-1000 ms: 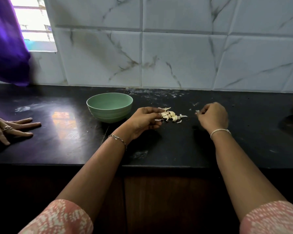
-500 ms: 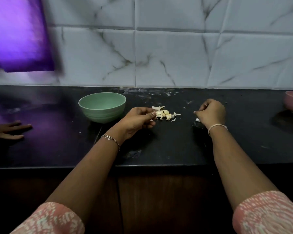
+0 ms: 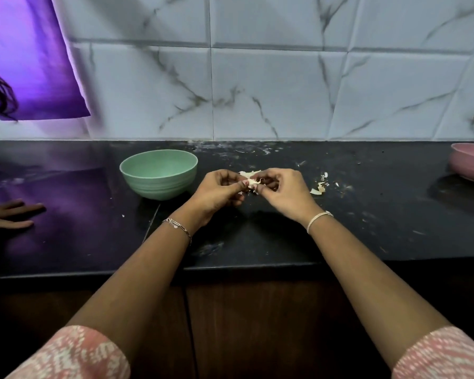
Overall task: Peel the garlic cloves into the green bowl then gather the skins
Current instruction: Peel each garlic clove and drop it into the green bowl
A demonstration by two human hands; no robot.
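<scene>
Garlic clove [image 3: 252, 183] is pinched between both hands just above the tabletop [image 3: 257, 236]. The left hand [image 3: 216, 191] and right hand [image 3: 282, 190] each grip it with curled fingers [image 3: 229, 177], which hide its long axis. The green bowl [image 3: 159, 184] stands just left of the left hand, the nearer one for dropping. Loose skins [image 3: 319, 188] lie right of the right hand.

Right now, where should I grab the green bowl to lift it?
Probably pinch the rim of the green bowl on its left side, coming from above. It stands upright and open, and its round wall narrows toward the base, so the sides could slip. The left hand and right hand hold a garlic clove close on its right.
</scene>
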